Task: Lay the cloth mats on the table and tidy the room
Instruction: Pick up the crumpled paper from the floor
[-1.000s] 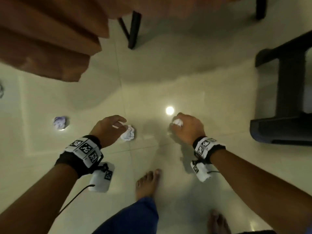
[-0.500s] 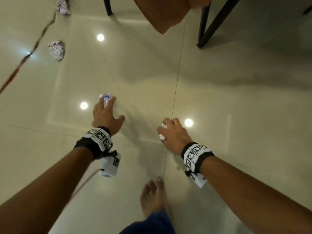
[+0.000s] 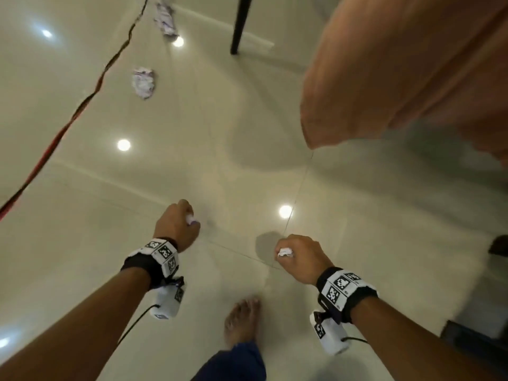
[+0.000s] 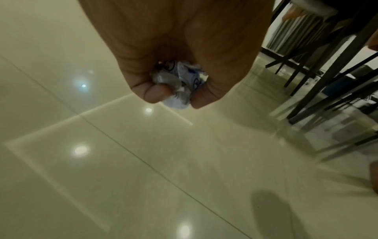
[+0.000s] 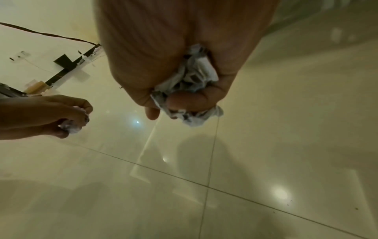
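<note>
White crumpled paper counts four wads in all: two in the fists, two loose on the floor. The left hand (image 3: 178, 226) is curled tight round one paper wad (image 4: 177, 87), which shows between thumb and fingertips (image 4: 157, 95) and pokes out below them. The right hand (image 3: 301, 257) is likewise closed round a second wad (image 5: 192, 90), its creased edges spilling past the curled fingers (image 5: 184, 101). Both fists hang above the glossy cream floor tiles (image 3: 357, 215), well apart from each other. Farther out lies a third wad (image 3: 143, 82), and beyond it a fourth (image 3: 165, 19), beside a red-and-black cable (image 3: 82, 105). An orange cloth (image 3: 398, 78) hangs at upper right near a black table leg (image 3: 239, 26).
</note>
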{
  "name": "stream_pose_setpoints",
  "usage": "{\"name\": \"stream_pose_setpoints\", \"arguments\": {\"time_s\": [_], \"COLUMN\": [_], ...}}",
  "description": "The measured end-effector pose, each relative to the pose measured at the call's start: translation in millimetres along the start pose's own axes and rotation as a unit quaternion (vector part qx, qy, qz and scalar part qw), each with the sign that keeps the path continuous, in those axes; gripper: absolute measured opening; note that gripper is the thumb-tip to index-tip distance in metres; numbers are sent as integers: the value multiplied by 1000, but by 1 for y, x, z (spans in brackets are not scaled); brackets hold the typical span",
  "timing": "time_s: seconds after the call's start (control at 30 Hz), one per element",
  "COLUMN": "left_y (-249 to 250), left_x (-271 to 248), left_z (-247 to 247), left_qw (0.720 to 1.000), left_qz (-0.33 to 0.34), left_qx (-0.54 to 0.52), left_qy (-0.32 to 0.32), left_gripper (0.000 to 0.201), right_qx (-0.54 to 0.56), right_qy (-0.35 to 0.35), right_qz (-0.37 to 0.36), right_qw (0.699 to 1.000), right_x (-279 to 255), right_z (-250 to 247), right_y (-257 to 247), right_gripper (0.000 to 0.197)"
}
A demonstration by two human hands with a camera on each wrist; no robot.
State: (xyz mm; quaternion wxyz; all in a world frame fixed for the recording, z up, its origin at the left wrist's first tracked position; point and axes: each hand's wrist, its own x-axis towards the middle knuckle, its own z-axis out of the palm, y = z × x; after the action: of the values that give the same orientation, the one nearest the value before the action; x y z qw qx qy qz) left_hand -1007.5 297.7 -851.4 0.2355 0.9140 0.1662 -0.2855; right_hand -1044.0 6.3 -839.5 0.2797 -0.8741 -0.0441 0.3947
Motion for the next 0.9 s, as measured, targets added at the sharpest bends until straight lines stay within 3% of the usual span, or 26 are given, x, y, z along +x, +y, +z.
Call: {"name": "stream_pose_setpoints", "arguments": {"time_s": [0.17,0.3,0.5,0.67,0.9], "left_y": [8,16,22,29,61], "left_x": [-45,-55,-33,27,151], "left_z": [-126,-229,-348,-400,-386], "left_qw": [996,987,973,959,949], "left_qz": [-32,-76,-93,-79,-41], "left_qx": [-77,-134,-206,-266,-313], "left_qy": [29,50,56,56,-20], "left_gripper": [30,42,44,41,25], "right_qx": [-79,-72,-30,-7,-30], "right_qy": [-15,-18,-27,-49,-84], "right_qz": [18,26,12,44,74], "right_qw": [997,997,999,998,993], "right_x": [-14,3,59,138,281], "right_z": [-60,-109,-171,-200,-200], "right_y": [-116,-215,-330,-372,-392], "right_gripper": [10,15,44,50,54]}}
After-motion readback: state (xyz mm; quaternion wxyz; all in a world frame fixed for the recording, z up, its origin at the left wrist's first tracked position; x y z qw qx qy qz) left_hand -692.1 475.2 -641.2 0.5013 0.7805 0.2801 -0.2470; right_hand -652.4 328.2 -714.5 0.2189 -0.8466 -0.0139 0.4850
